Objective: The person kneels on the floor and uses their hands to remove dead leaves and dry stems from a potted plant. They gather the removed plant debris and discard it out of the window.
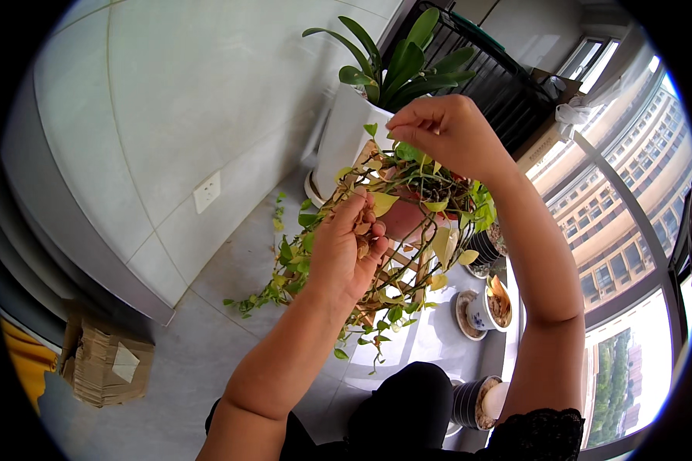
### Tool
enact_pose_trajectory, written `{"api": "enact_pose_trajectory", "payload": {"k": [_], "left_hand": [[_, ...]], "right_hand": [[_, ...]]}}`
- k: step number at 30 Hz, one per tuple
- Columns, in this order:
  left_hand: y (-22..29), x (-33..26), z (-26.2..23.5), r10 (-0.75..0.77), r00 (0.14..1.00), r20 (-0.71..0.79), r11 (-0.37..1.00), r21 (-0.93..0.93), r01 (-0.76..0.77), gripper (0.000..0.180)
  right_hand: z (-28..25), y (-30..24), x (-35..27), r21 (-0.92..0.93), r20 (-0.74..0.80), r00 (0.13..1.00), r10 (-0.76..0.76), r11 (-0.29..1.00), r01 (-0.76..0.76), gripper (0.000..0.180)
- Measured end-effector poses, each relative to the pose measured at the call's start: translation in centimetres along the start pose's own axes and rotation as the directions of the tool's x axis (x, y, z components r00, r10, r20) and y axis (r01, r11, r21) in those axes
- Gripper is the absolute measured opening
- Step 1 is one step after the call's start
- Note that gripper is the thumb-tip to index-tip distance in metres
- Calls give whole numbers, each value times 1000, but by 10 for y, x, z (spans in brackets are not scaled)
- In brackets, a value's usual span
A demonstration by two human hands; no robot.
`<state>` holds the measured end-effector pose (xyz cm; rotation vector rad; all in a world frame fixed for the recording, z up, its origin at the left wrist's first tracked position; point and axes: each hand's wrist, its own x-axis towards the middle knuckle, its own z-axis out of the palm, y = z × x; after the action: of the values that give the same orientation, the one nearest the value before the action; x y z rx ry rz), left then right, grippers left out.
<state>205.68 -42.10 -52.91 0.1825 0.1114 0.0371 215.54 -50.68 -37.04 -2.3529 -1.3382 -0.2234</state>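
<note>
A trailing vine plant (396,284) with green and yellowing leaves spills from a pinkish pot (402,221) in front of me. My left hand (344,253) is curled around a clump of dry brown leaves (364,234) at the plant's near left side, and a yellow leaf (383,203) lies close to its fingertips. Above the plant's top, my right hand (446,134) is closed in a pinch, thumb against forefinger. A small green leaf (371,129) sits just left of that pinch; whatever the fingers hold is too small to make out.
Behind the vine stands a tall white planter (354,127) with a broad-leaved plant (407,65). Small pots, including a white-and-blue one (480,313), line the window side. A cardboard box (111,357) rests on the floor at left, near a tiled wall (184,100) with a socket (207,192).
</note>
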Motion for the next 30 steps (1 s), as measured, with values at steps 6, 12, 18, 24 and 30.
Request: {"api": "enact_pose_trajectory", "payload": {"k": [6,12,18,24,30], "left_hand": [[-5,0,3,-21,1000,0,1000,-2,21,15],[-2,-1,1,4,1000,-3,1000,15,-4,14],[0,-3,1,-5,1000,-6,1000,18,5,14],[4,-3,-1,9,1000,11,1000,3,-9,14],[7,-1,1,33,999,30,998,58,-35,18]], "right_hand": [[6,50,14,-581,234,957,169,814,-2,14],[13,46,16,-622,331,920,210,782,45,13],[10,51,25,-615,348,910,227,787,38,13],[6,63,20,-632,123,987,106,775,-5,15],[-5,22,2,-330,-178,983,-51,944,-11,12]]}}
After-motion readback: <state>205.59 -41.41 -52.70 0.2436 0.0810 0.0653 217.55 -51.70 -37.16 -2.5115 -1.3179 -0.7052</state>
